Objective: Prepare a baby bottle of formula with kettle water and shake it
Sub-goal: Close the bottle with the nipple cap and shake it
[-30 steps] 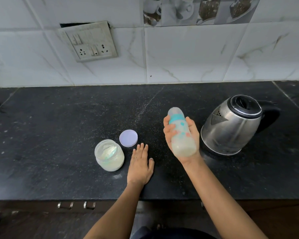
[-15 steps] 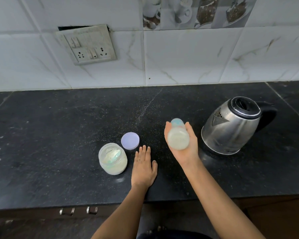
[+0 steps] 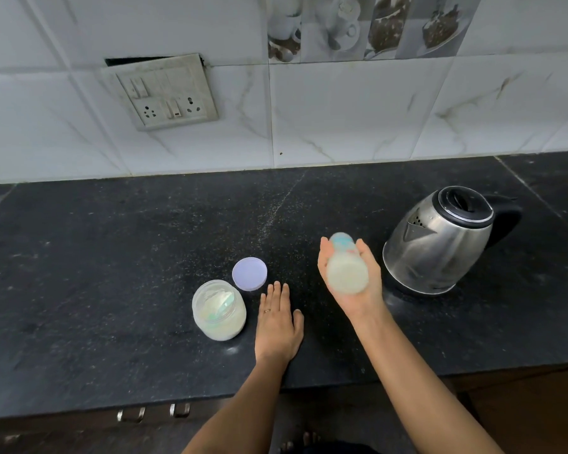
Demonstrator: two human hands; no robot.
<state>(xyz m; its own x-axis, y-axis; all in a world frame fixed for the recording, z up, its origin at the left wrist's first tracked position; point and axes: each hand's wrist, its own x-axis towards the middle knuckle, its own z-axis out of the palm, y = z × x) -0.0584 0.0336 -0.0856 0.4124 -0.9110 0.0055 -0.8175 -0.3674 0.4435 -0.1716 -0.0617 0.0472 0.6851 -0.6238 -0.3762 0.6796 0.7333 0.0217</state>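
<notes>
Right of centre: right hand (image 3: 351, 283) grips blurred milky baby bottle (image 3: 345, 268); left hand (image 3: 277, 326) flat, fingers straight, on black stone counter (image 3: 112, 273).

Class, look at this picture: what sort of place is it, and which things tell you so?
Most likely a home kitchen: a dark stone countertop against a tiled wall, an electric kettle, and an open jar of powder.
</notes>
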